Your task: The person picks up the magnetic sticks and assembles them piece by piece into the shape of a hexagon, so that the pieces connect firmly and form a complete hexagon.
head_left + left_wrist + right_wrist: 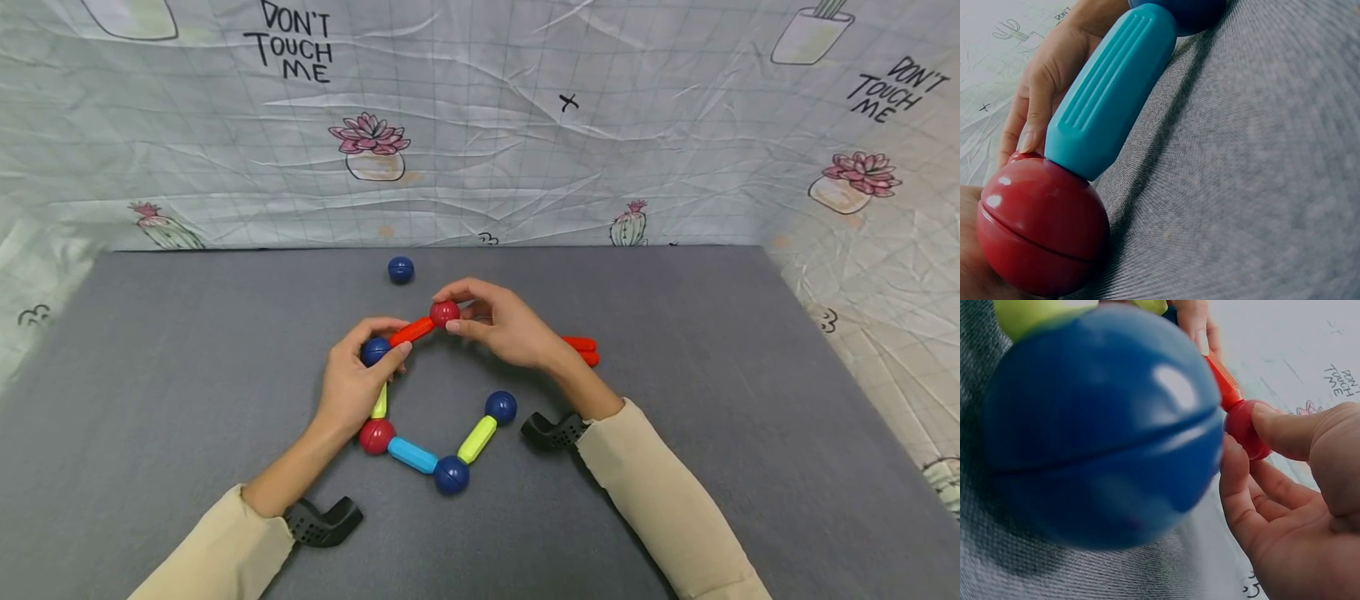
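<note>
My left hand (351, 382) grips a blue ball (373, 351) of a ball-and-rod construction toy, its thumb and a finger reaching onto the attached red rod (412, 331). At that rod's far end, my right hand (506, 325) pinches a red ball (445, 313) between thumb and fingers. From the held blue ball a yellow-green rod (380, 404) runs down to another red ball (377, 436). Joined on from there are a light blue rod (1110, 94), a blue ball (452, 475), a second yellow-green rod (477, 440) and an end blue ball (1104, 425).
A loose blue ball (401, 269) lies near the back of the grey table (225, 333). Red rods (588, 351) lie partly hidden behind the right forearm. A printed cloth (480, 150) hangs behind the table and along its sides.
</note>
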A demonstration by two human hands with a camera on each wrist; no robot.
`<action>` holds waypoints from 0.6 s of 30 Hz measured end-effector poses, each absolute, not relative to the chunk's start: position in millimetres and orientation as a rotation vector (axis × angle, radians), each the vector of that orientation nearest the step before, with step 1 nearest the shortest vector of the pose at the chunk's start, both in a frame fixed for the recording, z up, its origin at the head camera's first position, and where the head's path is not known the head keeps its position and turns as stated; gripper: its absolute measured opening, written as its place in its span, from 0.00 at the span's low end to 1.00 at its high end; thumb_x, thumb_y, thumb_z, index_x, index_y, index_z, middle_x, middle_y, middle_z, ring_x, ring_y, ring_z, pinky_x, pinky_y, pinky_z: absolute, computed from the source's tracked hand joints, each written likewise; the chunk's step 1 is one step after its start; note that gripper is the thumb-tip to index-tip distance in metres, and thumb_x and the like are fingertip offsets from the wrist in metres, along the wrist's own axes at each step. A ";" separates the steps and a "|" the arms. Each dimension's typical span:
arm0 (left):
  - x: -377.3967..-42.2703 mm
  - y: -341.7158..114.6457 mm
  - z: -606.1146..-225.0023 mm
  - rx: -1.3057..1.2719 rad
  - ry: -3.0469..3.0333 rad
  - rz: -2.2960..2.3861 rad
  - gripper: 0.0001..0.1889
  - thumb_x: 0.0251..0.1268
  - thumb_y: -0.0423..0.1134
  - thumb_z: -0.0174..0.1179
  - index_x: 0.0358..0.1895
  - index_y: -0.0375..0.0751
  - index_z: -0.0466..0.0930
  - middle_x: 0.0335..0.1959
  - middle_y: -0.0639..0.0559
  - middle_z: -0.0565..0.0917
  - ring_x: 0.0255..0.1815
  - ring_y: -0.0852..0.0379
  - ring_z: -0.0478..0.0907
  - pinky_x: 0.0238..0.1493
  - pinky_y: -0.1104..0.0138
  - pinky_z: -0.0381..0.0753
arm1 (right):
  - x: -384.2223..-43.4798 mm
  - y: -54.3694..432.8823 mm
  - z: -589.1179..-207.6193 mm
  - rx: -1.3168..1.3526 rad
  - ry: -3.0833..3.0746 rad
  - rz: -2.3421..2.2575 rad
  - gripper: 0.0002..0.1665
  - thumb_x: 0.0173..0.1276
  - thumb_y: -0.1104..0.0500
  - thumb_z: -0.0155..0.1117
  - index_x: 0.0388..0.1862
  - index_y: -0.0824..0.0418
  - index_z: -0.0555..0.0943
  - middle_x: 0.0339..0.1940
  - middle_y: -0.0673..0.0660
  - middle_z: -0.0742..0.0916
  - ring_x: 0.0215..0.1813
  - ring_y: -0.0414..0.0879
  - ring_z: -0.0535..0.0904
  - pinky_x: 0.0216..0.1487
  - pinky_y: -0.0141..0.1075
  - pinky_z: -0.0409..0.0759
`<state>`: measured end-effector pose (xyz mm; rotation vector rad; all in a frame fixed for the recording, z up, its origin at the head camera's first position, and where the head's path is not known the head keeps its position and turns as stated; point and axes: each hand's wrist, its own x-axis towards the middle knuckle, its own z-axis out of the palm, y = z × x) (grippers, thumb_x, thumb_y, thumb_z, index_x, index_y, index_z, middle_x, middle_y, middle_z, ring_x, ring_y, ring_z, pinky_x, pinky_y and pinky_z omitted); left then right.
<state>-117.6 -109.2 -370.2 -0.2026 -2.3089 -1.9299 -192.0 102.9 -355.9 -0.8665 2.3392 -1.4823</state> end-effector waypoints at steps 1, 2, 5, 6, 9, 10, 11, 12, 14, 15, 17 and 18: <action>-117.7 -109.4 -370.3 -0.207 -2.305 -1.933 0.12 0.64 0.29 0.61 0.50 0.31 0.78 0.33 0.39 0.80 0.26 0.40 0.76 0.25 0.67 0.77 | -192.0 102.7 -355.9 -0.868 2.337 -1.487 0.19 0.68 0.61 0.62 0.58 0.55 0.76 0.53 0.48 0.81 0.43 0.47 0.80 0.40 0.39 0.80; -117.8 -109.5 -370.4 -0.211 -2.302 -1.935 0.12 0.64 0.29 0.61 0.50 0.31 0.78 0.34 0.39 0.80 0.26 0.40 0.76 0.25 0.67 0.77 | -192.0 102.5 -356.1 -0.869 2.335 -1.492 0.19 0.68 0.61 0.62 0.58 0.56 0.76 0.52 0.48 0.81 0.42 0.48 0.80 0.40 0.40 0.79; -118.0 -109.9 -370.9 -0.221 -2.298 -1.934 0.12 0.65 0.28 0.61 0.50 0.30 0.78 0.35 0.39 0.80 0.26 0.40 0.76 0.25 0.67 0.77 | -191.5 101.2 -356.7 -0.858 2.342 -1.509 0.18 0.68 0.61 0.62 0.57 0.56 0.76 0.52 0.48 0.81 0.40 0.52 0.80 0.38 0.40 0.79; -118.2 -110.1 -371.4 -0.223 -2.297 -1.927 0.12 0.65 0.28 0.60 0.50 0.30 0.78 0.36 0.39 0.80 0.26 0.41 0.76 0.25 0.68 0.76 | -191.1 100.2 -357.2 -0.849 2.349 -1.513 0.18 0.68 0.62 0.62 0.57 0.56 0.77 0.52 0.48 0.81 0.40 0.53 0.80 0.37 0.40 0.79; -123.1 -112.7 -383.1 -0.222 -2.285 -1.894 0.11 0.64 0.28 0.61 0.50 0.32 0.79 0.37 0.40 0.81 0.29 0.45 0.77 0.28 0.70 0.75 | -188.6 96.1 -357.3 -0.814 2.377 -1.514 0.18 0.68 0.62 0.62 0.58 0.57 0.77 0.52 0.49 0.81 0.39 0.53 0.80 0.36 0.39 0.79; -124.8 -113.6 -387.3 -0.222 -2.284 -1.874 0.11 0.64 0.29 0.61 0.49 0.33 0.79 0.38 0.41 0.81 0.31 0.47 0.76 0.31 0.71 0.74 | -187.4 94.7 -356.9 -0.799 2.389 -1.512 0.19 0.69 0.62 0.61 0.58 0.57 0.77 0.52 0.49 0.81 0.38 0.52 0.80 0.36 0.39 0.79; -126.7 -114.6 -391.6 -0.223 -2.288 -1.849 0.11 0.64 0.31 0.62 0.49 0.34 0.80 0.38 0.43 0.81 0.33 0.50 0.76 0.34 0.72 0.73 | -186.1 93.4 -356.4 -0.785 2.404 -1.506 0.19 0.68 0.63 0.61 0.58 0.57 0.77 0.52 0.49 0.81 0.38 0.52 0.80 0.35 0.38 0.78; -128.5 -115.7 -395.6 -0.226 -2.290 -1.830 0.11 0.64 0.32 0.62 0.49 0.36 0.80 0.39 0.44 0.81 0.35 0.52 0.76 0.37 0.72 0.72 | -185.1 92.5 -355.9 -0.775 2.412 -1.502 0.19 0.68 0.63 0.61 0.58 0.57 0.77 0.52 0.50 0.81 0.38 0.51 0.80 0.35 0.38 0.78; -130.5 -117.6 -399.2 -0.238 -2.303 -1.801 0.12 0.64 0.35 0.63 0.49 0.38 0.80 0.40 0.46 0.81 0.38 0.56 0.74 0.40 0.72 0.70 | -183.0 90.7 -354.7 -0.756 2.435 -1.487 0.19 0.68 0.63 0.62 0.58 0.56 0.77 0.52 0.49 0.80 0.37 0.49 0.80 0.34 0.37 0.78; -130.9 -118.5 -399.1 -0.246 -2.314 -1.793 0.12 0.64 0.36 0.64 0.48 0.38 0.80 0.40 0.47 0.81 0.39 0.57 0.74 0.41 0.72 0.70 | -182.1 90.0 -354.3 -0.746 2.442 -1.480 0.19 0.69 0.62 0.62 0.58 0.54 0.77 0.52 0.49 0.80 0.37 0.49 0.80 0.33 0.37 0.78; -131.9 -120.6 -398.0 -0.265 -2.334 -1.820 0.13 0.64 0.37 0.64 0.48 0.37 0.78 0.39 0.46 0.81 0.37 0.56 0.76 0.38 0.71 0.73 | -181.1 88.9 -354.3 -0.726 2.451 -1.468 0.19 0.69 0.62 0.62 0.58 0.52 0.77 0.52 0.48 0.80 0.37 0.48 0.80 0.32 0.37 0.77; -132.3 -122.1 -396.9 -0.281 -2.345 -1.837 0.13 0.64 0.38 0.64 0.48 0.36 0.78 0.38 0.45 0.81 0.35 0.55 0.77 0.37 0.71 0.75 | -180.8 88.1 -354.7 -0.720 2.450 -1.466 0.19 0.69 0.61 0.61 0.58 0.52 0.77 0.52 0.48 0.80 0.37 0.48 0.80 0.32 0.37 0.77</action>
